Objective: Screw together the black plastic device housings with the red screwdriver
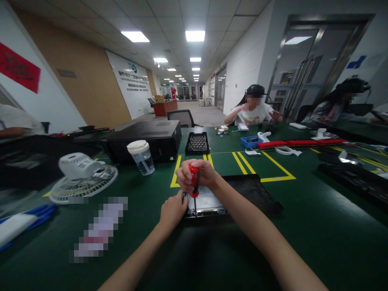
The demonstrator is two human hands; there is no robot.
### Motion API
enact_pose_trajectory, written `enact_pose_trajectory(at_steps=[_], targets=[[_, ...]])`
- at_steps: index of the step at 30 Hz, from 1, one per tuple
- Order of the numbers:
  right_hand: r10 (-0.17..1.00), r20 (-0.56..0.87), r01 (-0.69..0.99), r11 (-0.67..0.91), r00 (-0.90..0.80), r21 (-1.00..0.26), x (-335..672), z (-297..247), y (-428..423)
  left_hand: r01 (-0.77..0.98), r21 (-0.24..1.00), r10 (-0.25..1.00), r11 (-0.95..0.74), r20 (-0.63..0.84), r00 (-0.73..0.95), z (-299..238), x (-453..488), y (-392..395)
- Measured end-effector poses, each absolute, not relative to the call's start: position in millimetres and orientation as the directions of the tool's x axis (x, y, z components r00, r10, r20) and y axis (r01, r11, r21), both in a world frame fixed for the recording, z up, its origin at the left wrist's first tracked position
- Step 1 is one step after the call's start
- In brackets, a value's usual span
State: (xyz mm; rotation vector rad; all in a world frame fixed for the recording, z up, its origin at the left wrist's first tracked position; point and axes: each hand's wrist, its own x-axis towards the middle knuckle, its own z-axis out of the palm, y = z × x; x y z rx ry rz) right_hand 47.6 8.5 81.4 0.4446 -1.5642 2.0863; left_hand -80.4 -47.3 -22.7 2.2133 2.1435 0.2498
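My right hand point(204, 171) is wrapped round the red and black handle of a screwdriver point(195, 193). The screwdriver stands nearly upright, its thin shaft reaching down to the near left part of a flat black panel point(251, 194). A shiny silvery-grey section point(209, 204) shows on that panel below my right hand and forearm, which hide part of it. At the panel's left edge, my left hand point(173, 210) is closed on the rim, its fingertips partly hidden. Whether the tip sits in a screw is too small to tell.
Beyond the panel are a black tray point(197, 143) of small round parts, a large black case point(145, 139) and a lidded cup point(142, 157). A white fan point(81, 178) lies left. Blue bin point(251, 141) and red strips point(300, 143) are right. A person point(254, 109) sits opposite.
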Motion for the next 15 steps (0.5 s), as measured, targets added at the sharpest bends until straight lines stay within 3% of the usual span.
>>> enact_pose_trajectory(at_steps=[8, 15], targets=[[0.117, 0.494, -0.507, -0.252, -0.861, -0.824, 37.8, 85.3, 13.8, 0.992, 0.125, 0.996, -0.036, 0.081, 0.026, -20.6, -79.3, -48.4], [0.121, 0.555, -0.564, -0.296, -0.823, -0.771, 38.7, 83.1, 9.7, 0.989, 0.148, 0.996, -0.033, 0.081, 0.021, -20.0, -79.1, -49.1]])
